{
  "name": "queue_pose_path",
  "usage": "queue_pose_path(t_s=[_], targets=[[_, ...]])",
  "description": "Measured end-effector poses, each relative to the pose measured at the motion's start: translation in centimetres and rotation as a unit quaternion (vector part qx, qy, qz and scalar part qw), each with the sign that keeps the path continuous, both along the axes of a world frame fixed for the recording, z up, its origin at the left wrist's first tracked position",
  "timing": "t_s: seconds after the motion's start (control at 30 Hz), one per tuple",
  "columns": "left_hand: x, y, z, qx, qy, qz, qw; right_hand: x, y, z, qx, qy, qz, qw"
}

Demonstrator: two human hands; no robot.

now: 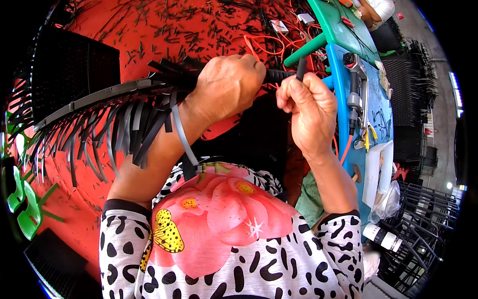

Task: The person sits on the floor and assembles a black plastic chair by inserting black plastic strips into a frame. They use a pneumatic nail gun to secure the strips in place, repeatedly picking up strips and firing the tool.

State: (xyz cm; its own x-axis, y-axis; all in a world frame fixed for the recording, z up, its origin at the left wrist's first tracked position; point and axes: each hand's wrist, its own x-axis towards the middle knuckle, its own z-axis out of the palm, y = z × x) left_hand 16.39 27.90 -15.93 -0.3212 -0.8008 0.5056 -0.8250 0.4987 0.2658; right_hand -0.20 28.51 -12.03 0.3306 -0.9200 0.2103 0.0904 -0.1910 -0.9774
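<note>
My left hand (pixel 226 84) and right hand (pixel 308 112) are bare, both forearms uncovered to the elbow. I wear a white top with black blotches, black-banded cuffs, and a pink flower print with a yellow butterfly across the front.

A curved dark frame bar (pixel 94 99), fringed along its underside with loose black and grey flat strips (pixel 124 132), extends leftward above the red floor (pixel 149 25), its wrapped end and one upright black strip end (pixel 301 68) raised over that floor.
</note>
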Motion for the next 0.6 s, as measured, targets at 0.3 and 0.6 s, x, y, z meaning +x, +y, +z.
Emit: queue_pose_path(t_s=[0.3, 0.6], targets=[[0.1, 0.6, 1.0, -0.006, -0.013, -0.014, 1.000, 0.4, -2.4, 3.4, -0.087, 0.132, 0.021, 0.987], [0.1, 0.5, 0.9, -0.018, -0.018, -0.014, 1.000, 3.4, -10.1, 1.7, -0.350, 0.352, -0.008, 0.868]])
